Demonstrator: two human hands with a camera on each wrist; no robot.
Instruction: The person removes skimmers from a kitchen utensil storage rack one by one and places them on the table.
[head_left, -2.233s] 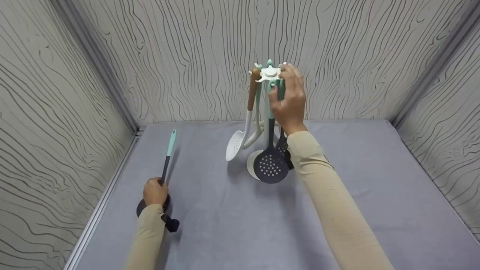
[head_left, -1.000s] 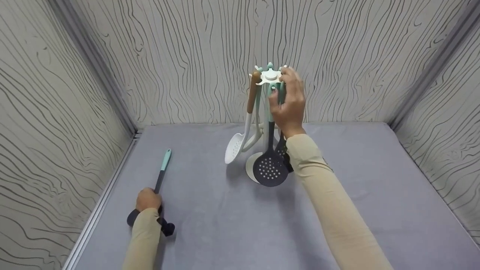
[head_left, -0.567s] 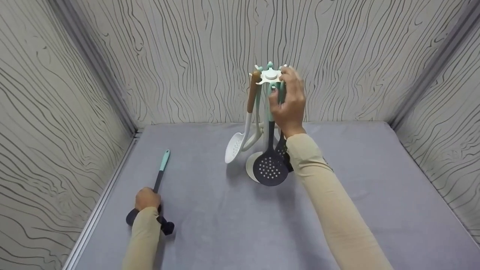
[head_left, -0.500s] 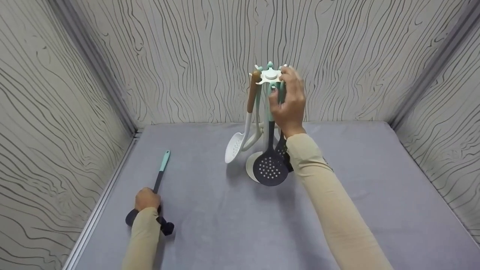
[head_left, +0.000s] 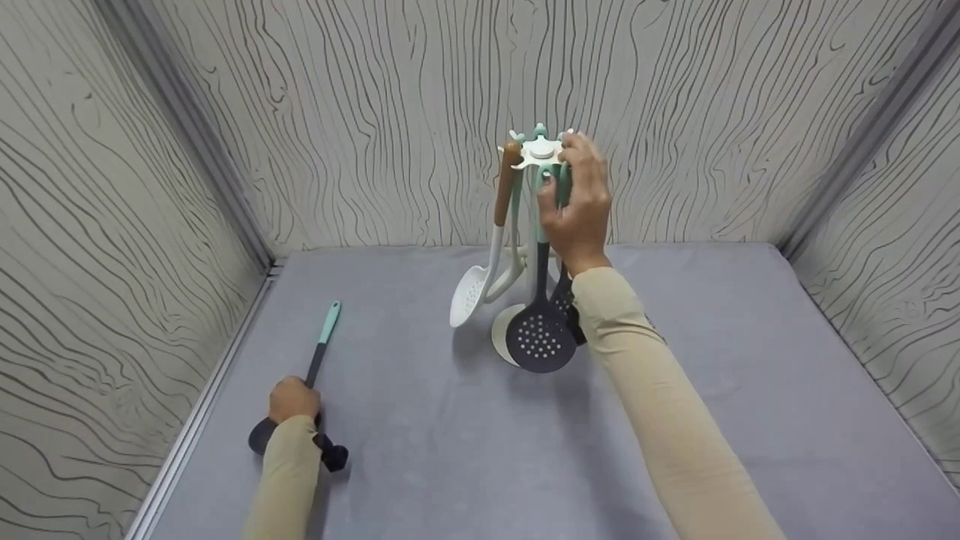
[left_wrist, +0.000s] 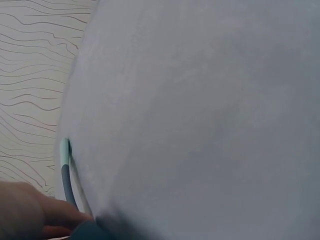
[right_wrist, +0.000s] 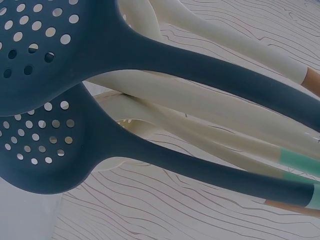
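Observation:
My left hand [head_left: 294, 401] grips the dark shaft of a kitchen utensil [head_left: 315, 367] with a mint handle end, low over the cloth at the left. The utensil's dark head is mostly hidden under my hand and sleeve, so I cannot tell its kind. In the left wrist view its mint handle [left_wrist: 65, 152] points away from my fingers. My right hand [head_left: 581, 206] holds the hooked top of a white utensil rack [head_left: 541, 152], thumb by a mint handle. From the rack hang a dark skimmer [head_left: 541, 337], a white slotted spoon [head_left: 469, 296] with a brown handle, and other utensils.
Grey cloth [head_left: 420, 450] covers the table. Wood-patterned panels [head_left: 375, 112] stand at the back and both sides. A metal rail [head_left: 195, 420] runs along the left edge. In the right wrist view, a second dark slotted utensil [right_wrist: 45, 145] hangs close to the first.
Since the earliest frame, my left hand has drawn the utensil nearer and slightly left. It has barely moved in the last second. My right hand stays on the rack.

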